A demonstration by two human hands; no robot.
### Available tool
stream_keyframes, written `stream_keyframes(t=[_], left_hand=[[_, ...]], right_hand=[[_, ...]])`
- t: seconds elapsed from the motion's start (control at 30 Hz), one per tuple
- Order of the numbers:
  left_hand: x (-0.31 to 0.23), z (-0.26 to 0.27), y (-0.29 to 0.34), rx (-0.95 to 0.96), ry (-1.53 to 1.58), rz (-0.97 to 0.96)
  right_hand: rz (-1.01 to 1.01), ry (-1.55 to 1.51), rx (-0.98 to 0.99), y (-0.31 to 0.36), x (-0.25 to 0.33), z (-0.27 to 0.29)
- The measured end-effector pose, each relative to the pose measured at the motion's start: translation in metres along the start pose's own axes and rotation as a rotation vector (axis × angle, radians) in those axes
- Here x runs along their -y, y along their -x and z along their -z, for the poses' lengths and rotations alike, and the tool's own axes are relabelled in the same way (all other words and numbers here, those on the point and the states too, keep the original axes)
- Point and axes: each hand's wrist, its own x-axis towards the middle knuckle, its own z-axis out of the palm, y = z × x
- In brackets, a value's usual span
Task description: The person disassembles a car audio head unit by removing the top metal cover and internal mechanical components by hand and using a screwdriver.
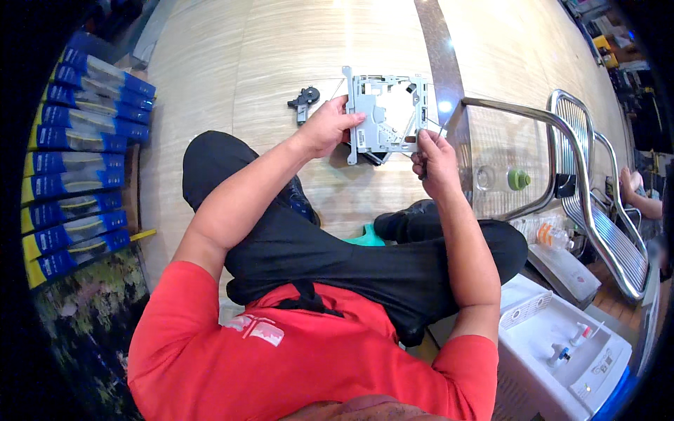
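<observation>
The flat metal unit point(374, 126), an open-worked silver plate assembly, is held out over the floor point(246, 84), which is pale, glossy and finely streaked. The left hand point(330, 128) grips its left edge, thumb on top; the right hand point(437, 158) has its fingers drawn together at its near right corner, though I cannot tell whether they pinch the unit or a thin tool. Just left of the unit, a small black-and-grey motor part point(303, 105) lies on the floor. A dark stone band point(439, 31) runs past the unit's right side. Farther right of it are a green-topped container point(519, 179) and a slatted steel bench point(611, 231). Well left of the unit rise stacked blue-and-yellow boxes point(81, 165); far to its near right is a white water dispenser point(540, 333).
</observation>
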Motion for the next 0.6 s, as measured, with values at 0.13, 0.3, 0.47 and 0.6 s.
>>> stream_keyframes(t=[0.13,0.3,0.47,0.6], left_hand=[[-0.009,0.002,0.001,-0.002,-0.06,-0.009],[-0.01,-0.003,0.0,-0.006,-0.283,0.032],[0.008,0.002,-0.003,0.08,-0.524,-0.059],[0.001,0.008,-0.005,0.185,-0.566,0.027]], right_hand=[[-0.008,0.266,0.01,-0.006,0.014,0.012],[0.228,0.436,-0.088,-0.012,0.02,0.018],[0.467,0.815,-0.118,-0.003,0.031,0.02],[0.493,0.94,0.006,-0.001,0.032,0.026]])
